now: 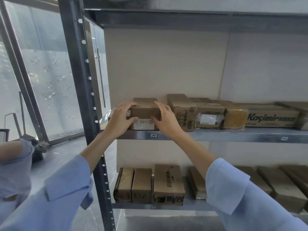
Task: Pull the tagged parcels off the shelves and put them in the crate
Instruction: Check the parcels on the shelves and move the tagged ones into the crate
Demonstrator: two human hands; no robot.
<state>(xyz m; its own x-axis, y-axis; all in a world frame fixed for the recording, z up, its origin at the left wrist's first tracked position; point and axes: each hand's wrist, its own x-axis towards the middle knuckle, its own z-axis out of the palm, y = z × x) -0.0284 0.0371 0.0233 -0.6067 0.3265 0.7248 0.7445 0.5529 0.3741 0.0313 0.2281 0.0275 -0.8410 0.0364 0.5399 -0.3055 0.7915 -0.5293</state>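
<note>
A brown cardboard parcel [144, 109] with a white label on its front stands at the left end of the upper shelf [216, 135]. My left hand [120, 118] grips its left side, fingers curled over the top edge and thumb on the front. My right hand [166, 120] holds its right side, fingers along the top corner and thumb against the label. A smaller box sits mostly hidden behind my left hand. No crate is in view.
To the right on the same shelf are a tall box [182, 112], a labelled wrapped parcel [209, 118] and a long Kosimir box [273, 117]. Several boxes [168, 185] fill the lower shelf. A dark steel upright [80, 80] stands left. Another person's blue sleeve [15, 164] shows at the left edge.
</note>
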